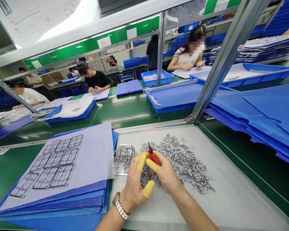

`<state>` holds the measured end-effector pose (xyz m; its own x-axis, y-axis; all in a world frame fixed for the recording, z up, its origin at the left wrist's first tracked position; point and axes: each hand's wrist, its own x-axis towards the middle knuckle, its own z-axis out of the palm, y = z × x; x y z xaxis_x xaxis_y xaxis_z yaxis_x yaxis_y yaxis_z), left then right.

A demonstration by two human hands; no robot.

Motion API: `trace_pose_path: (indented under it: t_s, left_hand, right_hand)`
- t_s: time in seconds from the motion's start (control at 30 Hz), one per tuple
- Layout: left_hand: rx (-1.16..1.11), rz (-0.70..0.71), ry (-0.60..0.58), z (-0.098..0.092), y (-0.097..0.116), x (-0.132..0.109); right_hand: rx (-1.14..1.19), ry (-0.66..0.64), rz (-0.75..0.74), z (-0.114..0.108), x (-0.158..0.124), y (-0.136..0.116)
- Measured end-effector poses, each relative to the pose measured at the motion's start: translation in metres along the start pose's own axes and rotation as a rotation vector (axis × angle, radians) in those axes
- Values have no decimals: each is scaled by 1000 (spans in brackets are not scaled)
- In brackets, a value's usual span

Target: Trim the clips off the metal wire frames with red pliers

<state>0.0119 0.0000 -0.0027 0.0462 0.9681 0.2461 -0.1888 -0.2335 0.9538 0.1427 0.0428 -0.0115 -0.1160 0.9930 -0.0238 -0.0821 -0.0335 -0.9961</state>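
Note:
Red-handled nippers (153, 157) with dark jaws pointing up are held in my right hand (164, 171), whose fingers are wrapped round them. My left hand (136, 179), with yellow finger covers and a watch at the wrist, is bent close beside the jaws. Its fingers are curled around something thin and dark, too small to make out. Beyond and to the right of both hands spreads a large pile of small silvery parts (183, 160) on a translucent sheet (221, 199). Several metallic frames (125, 153) lie just left of the pile, some overlapping.
At the left, dark frames (55, 158) lie in rows on a white sheet (93, 154) atop stacked blue boards (86, 199). A metal post (221, 67) rises beyond the pile. Blue trays (175, 96) stand behind it, and blue sheets (262, 112) lie right. Several people sit across the bench.

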Motion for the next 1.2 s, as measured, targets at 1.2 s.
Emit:
trace_pose_path:
  t_s: [1.2]
  left_hand:
    - [-525, -520, 177, -18, -21, 10]
  right_hand:
    - [-1208, -172, -268, 12, -21, -13]
